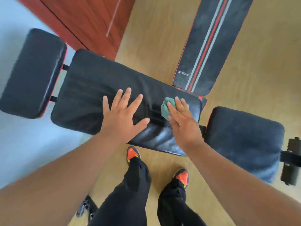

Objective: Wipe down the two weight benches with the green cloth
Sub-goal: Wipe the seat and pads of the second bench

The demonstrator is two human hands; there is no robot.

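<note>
Wiping is under way on the near weight bench point(91, 88), the long black pad lying across in front of the person. The right hand point(182, 121) lies flat with its fingers pressing the green cloth point(166, 106) onto the pad, the crumpled cloth showing past the fingertips; it is held down rather than gripped in a fist. The left hand point(123, 115) rests open just beside it, fingers spread on the vinyl, holding nothing. Below and between the hands the pad shows glossy streaks, which look like damp wiped patches, so I judge this stretch partly done. Out beyond the left hand the pad looks matte, and the separate end pad point(31, 74) farther that way shows no sheen; the seat pad point(244, 141) out past the right hand looks dusty grey. The second bench point(211, 44), with red and grey stripes and the lettering XYWang, lies beyond the right hand's fingertips and appears dull and untouched. By that reading, well under half of the job is finished: most of bench 1 and all of bench 2 remain.
</note>
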